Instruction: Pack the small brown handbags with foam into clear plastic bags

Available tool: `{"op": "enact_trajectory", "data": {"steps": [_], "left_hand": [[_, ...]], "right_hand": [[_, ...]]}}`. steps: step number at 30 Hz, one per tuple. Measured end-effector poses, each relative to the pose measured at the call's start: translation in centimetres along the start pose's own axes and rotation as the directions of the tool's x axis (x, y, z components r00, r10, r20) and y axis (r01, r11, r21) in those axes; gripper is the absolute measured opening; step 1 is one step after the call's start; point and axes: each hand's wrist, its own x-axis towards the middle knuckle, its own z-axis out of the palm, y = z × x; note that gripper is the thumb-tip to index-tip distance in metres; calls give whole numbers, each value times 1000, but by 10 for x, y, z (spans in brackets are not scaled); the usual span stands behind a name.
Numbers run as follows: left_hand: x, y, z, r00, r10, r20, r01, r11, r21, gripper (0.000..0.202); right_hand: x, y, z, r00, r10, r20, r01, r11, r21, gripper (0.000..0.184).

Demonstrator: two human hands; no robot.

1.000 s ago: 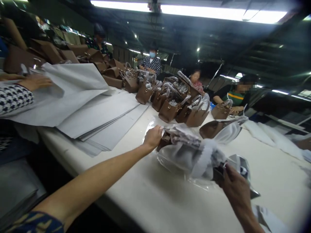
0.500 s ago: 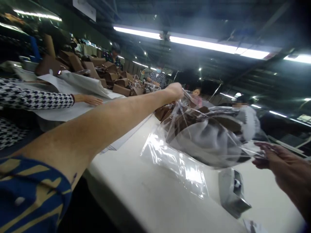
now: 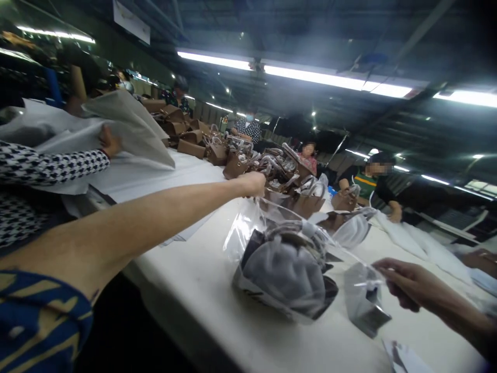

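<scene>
My left hand (image 3: 252, 184) is closed on one side of the mouth of a clear plastic bag (image 3: 248, 228). My right hand (image 3: 402, 282) pinches the opposite side, so the film stretches between them. A dark handbag (image 3: 285, 274), its handles wrapped in pale material, sits low in the clear plastic over the white table (image 3: 202, 290). Whether its base touches the table I cannot tell. Behind my right fingers, partly seen through film, stands a grey box-like object with a shiny metal part (image 3: 368, 303).
Brown handbags (image 3: 272, 168) are heaped along the far side of the table. At left, a co-worker's houndstooth sleeve (image 3: 58, 163) reaches over white sheets (image 3: 151, 178). Another person (image 3: 367, 181) stands at the far right. A printed paper (image 3: 404, 357) lies near the front.
The plastic-covered handbag has come down and towards me, from raised at the right to low over the table. Both my hands have moved left. The co-worker's hand has lifted a sheet.
</scene>
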Motion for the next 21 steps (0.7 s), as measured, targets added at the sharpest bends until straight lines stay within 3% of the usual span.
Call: {"op": "enact_trajectory", "data": {"steps": [3, 5, 7, 9, 11, 12, 13, 14, 15, 16, 17, 19, 20, 21], "left_hand": [[-8, -5, 11, 990, 108, -93, -105, 994, 37, 15], [-21, -1, 8, 955, 227, -190, -223, 974, 45, 19], [-38, 6, 4, 881, 416, -223, -418, 907, 41, 27], [-57, 12, 8, 744, 646, -170, -650, 759, 40, 38], [-70, 17, 18, 572, 817, -69, -810, 576, 105, 47], [-73, 18, 24, 513, 858, -23, -844, 510, 166, 45], [-75, 19, 30, 485, 874, 5, -850, 471, 236, 36], [-75, 20, 35, 465, 885, 18, -848, 440, 296, 27], [-74, 21, 39, 447, 894, 19, -846, 415, 335, 22], [-73, 22, 41, 428, 904, 12, -848, 396, 353, 22], [-73, 23, 42, 405, 915, 7, -855, 376, 357, 25], [-75, 24, 41, 344, 939, 22, -885, 317, 340, 27], [-78, 24, 40, 313, 949, 37, -901, 285, 326, 28], [-81, 25, 38, 287, 957, 52, -916, 258, 308, 27]], "right_hand": [[2, 10, 3, 927, 217, 306, -261, 959, 111, 28], [9, 11, -3, 917, 201, 344, -255, 960, 118, 27], [15, 7, -10, 913, 166, 373, -193, 980, 38, 30], [18, -3, -15, 921, 124, 369, -71, 985, -155, 32], [14, -19, -17, 974, -8, 227, 103, 908, -407, 33], [9, -29, -16, 983, -149, 109, 184, 835, -519, 34], [3, -40, -15, 950, -314, 6, 256, 762, -594, 35], [-4, -52, -13, 881, -467, -74, 323, 708, -628, 34], [-12, -65, -11, 804, -582, -120, 402, 682, -612, 33], [-21, -77, -7, 758, -641, -120, 493, 684, -537, 31], [-28, -89, -3, 766, -640, -54, 569, 715, -407, 28], [-38, -109, 7, 815, -513, 268, 548, 833, -73, 28], [-40, -117, 13, 778, -415, 472, 445, 894, 51, 29], [-40, -122, 18, 701, -329, 632, 329, 936, 122, 31]]}}
